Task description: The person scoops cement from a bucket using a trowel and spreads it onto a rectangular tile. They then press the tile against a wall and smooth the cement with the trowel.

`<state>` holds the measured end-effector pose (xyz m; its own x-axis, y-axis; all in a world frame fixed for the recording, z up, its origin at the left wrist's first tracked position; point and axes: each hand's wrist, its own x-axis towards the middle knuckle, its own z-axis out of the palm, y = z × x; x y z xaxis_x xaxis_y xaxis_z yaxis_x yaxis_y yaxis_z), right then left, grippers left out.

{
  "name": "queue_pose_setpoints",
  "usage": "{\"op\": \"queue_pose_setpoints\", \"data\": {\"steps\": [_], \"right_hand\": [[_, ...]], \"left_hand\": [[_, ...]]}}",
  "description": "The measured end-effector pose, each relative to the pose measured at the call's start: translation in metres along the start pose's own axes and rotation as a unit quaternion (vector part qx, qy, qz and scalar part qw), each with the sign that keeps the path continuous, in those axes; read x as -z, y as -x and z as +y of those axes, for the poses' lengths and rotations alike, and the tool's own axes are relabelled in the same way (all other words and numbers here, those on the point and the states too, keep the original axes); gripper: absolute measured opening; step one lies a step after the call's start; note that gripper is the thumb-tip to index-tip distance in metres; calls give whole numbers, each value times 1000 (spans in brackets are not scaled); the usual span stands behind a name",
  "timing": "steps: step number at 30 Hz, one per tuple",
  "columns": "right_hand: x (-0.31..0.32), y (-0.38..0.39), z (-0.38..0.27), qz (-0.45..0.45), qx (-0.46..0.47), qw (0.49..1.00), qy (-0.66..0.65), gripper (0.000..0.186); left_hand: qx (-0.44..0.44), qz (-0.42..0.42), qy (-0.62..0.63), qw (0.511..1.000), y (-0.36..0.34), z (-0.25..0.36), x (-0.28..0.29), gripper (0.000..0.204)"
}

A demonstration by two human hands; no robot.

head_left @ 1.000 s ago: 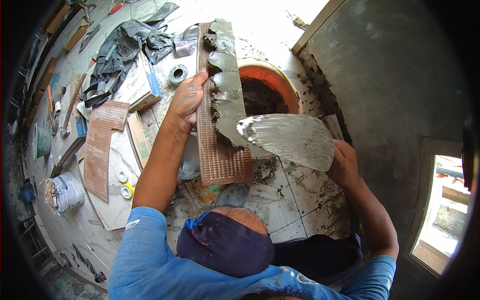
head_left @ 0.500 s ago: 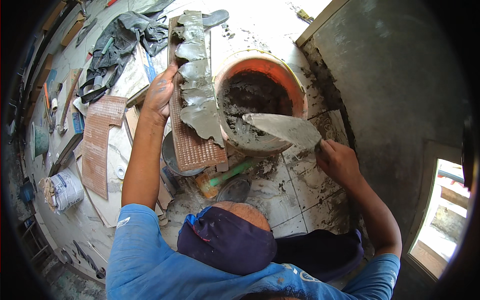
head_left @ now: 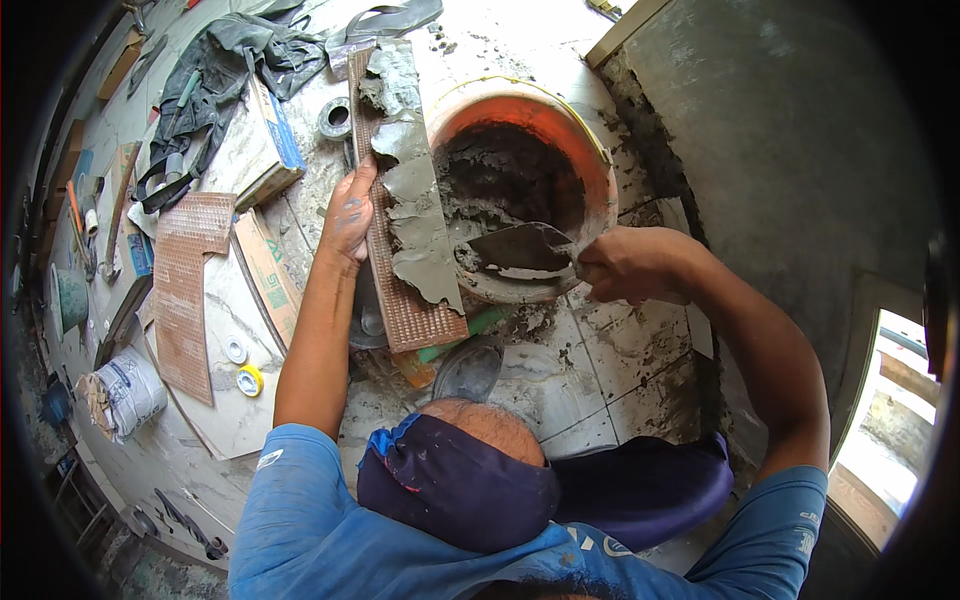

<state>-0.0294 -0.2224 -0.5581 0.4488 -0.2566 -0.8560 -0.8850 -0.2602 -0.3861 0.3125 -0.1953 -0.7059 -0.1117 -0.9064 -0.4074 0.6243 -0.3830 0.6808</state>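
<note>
My left hand grips the left edge of a long, narrow strip of tile, its brown, ridged back facing up. Wet grey mortar covers the strip's right side in a ragged layer, and bare ridges show along the left. Beside the strip stands an orange bucket with dark mortar inside. In my right hand is a trowel, fingers wrapped round its handle. The blade reaches over the near part of the bucket's mouth, touching or just above the mortar; I cannot tell which.
On the left lie a cut brown tile, dark cloth, a long box, tape rolls and a white bag. A grey wall rises on the right. A transparent round lid-like piece lies near me.
My right hand has moved up and left, bringing the trowel blade lower into the bucket's mouth and turning it. The tile strip in my left hand has shifted slightly right.
</note>
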Motion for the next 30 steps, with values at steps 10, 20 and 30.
{"op": "queue_pose_setpoints", "data": {"steps": [10,20,30], "right_hand": [[-61,71,37,242,171,941,-165,29],[-156,12,84,625,190,731,197,38],[-120,140,43,448,48,874,-184,36]], "left_hand": [[-20,20,25,999,-7,47,-40,32],[-13,4,98,995,-2,57,-95,31],[-98,-68,147,982,-10,57,-86,45]]}}
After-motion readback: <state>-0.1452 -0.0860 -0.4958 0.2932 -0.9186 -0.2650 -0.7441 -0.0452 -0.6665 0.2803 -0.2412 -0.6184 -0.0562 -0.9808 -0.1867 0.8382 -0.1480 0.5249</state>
